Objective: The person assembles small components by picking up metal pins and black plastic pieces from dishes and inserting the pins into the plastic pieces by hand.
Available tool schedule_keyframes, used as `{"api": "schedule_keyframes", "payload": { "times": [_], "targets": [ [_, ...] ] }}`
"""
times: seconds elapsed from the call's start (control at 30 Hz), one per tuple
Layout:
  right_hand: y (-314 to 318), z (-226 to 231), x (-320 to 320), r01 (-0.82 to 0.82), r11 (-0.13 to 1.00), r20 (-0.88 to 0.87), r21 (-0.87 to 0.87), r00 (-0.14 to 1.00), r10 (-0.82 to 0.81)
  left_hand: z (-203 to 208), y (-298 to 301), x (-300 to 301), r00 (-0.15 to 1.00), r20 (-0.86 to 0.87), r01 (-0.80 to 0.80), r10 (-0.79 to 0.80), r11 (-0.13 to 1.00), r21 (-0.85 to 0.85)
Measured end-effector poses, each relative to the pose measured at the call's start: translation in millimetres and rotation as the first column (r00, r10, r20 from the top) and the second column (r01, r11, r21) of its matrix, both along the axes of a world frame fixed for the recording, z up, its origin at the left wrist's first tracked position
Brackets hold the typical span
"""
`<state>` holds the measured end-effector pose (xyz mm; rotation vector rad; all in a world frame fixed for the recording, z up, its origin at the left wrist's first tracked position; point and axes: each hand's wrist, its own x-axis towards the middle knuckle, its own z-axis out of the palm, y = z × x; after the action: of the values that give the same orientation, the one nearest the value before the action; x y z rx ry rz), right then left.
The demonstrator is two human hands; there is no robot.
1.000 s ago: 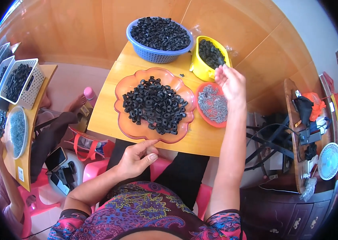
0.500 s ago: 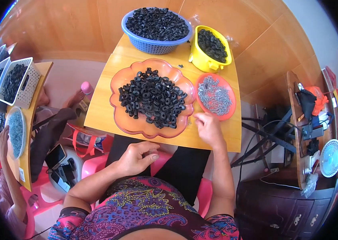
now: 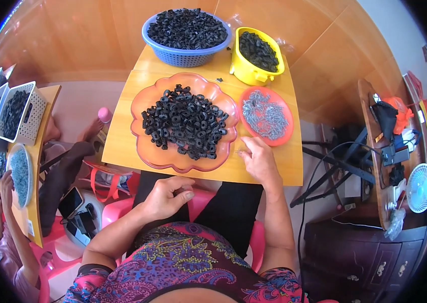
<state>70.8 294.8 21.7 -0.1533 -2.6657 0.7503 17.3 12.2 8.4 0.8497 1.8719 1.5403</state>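
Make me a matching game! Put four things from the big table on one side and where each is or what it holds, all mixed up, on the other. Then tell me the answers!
Things:
1. Blue basket
2. Yellow tub
3. Flower-shaped bowl
4. Red plate

Clues:
A. Nearest the left hand
B. Holds silvery bits
C. Table's far end, right side
D. Table's far end, left side

Answers: 1-D, 2-C, 3-A, 4-B

Plate (image 3: pixel 277 141) right of tray (image 3: pixel 155 155)

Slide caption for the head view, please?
Right hand near the red plate, left hand by the table edge, scalloped orange tray holding black parts.
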Motion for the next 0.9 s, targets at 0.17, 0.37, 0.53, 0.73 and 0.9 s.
{"api": "schedule_keyframes", "payload": {
  "times": [0.17, 0.37, 0.53, 0.73, 0.9],
  "targets": [
    [12.9, -6.0, 12.1, 0.117, 0.983, 0.189, -0.14, 0.978, -0.09, 1.7, -0.4, -3.4, 0.999, -0.033, 0.019, -0.02, 0.999, -0.026],
    [13.6, -1.0, 11.1, -0.032, 0.999, 0.199, -0.038, 0.979, 0.039, 1.1, -1.5, -4.5, 1.0, -0.012, 0.017, -0.018, 0.999, -0.03],
    [16.5, -11.7, 12.3, -0.083, 0.996, 0.188, -0.02, 0.978, 0.086, 6.1, -4.8, -1.6, 0.998, -0.061, -0.013, 0.014, 1.0, 0.023],
    [23.4, -14.8, 15.4, -0.061, 0.995, 0.17, -0.076, 0.983, 0.073, 50.5, -10.2, -20.7, 0.936, -0.351, 0.027, 0.022, 0.991, 0.134],
    [17.7, -10.0, 14.2, -0.041, 0.998, 0.151, -0.056, 0.987, 0.049, 53.7, -2.5, -74.9, 0.714, -0.686, -0.147, 0.142, 0.988, 0.052]
  ]
}}
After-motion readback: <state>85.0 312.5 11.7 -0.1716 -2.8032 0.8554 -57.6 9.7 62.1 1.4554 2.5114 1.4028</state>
